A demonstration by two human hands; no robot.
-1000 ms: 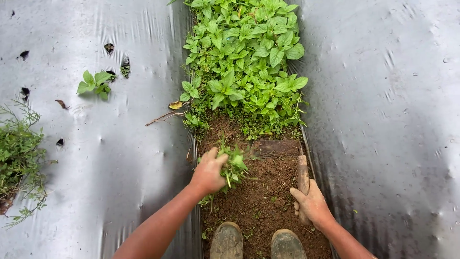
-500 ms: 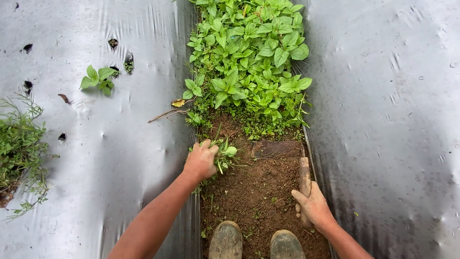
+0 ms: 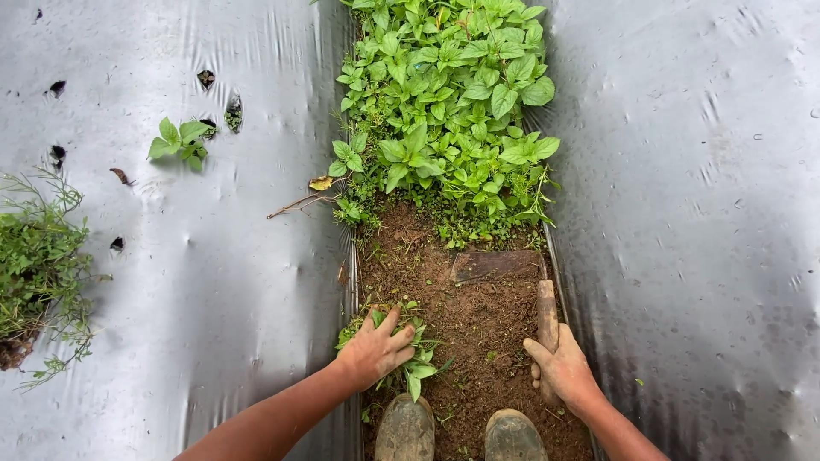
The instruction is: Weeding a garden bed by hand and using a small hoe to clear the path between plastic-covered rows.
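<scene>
- We see the left hand (image 3: 376, 348) low in the furrow, fingers spread, pressed down on a clump of pulled weeds (image 3: 408, 363); fingers splayed over the clump, not curled round it.
- Weeds lie on bare soil (image 3: 465, 329), at the furrow's left edge, just ahead of the left boot (image 3: 404, 429).
- Right hand (image 3: 562, 369) is clamped round the wooden handle (image 3: 547, 314) of a hoe, at the furrow's right edge.
- Hoe blade (image 3: 495, 265) rests flat on the soil ahead of both hands, soil-caked, its far edge near the standing weeds.
- We note the hands well apart, soil strip between them.
- Right boot (image 3: 515, 435) stands beside the left boot at bottom of view; both muddy.
- Dense green growth (image 3: 448, 111) fills the furrow beyond the blade, up to top of view.
- Silver mulch film (image 3: 213, 256) covers the beds on both sides, wrinkled, w/ water drops.
- Left film: several planting holes, one w/ a small seedling (image 3: 178, 141); a dry twig (image 3: 299, 203) and a yellow leaf (image 3: 321, 183) lie near the furrow edge.
- A heap of wispy plants (image 3: 38, 265) sits at far left on the film.
</scene>
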